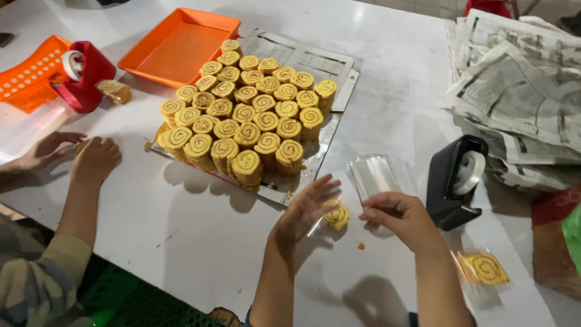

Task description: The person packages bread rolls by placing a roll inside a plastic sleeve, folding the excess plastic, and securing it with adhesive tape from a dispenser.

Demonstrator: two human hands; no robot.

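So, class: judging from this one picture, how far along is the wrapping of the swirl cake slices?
Done: one wrapped slice lies at the right, near the black tape dispenser.
In hand: the left hand and right hand work a single slice beside the stack of clear bags.
Left: dozens of unwrapped slices on the tray.

My left hand [305, 209] is lifted with the palm turned down and to the right, fingers spread loosely and slightly blurred, gripping nothing. Its forearm runs straight up from the bottom edge, wrist nearly in line with it. My right hand [396, 217] sits just to the right, a small gap between them, its fingers curled inward and thumb pinched toward the fingertips. That forearm rises bare from below, slanting slightly leftward.
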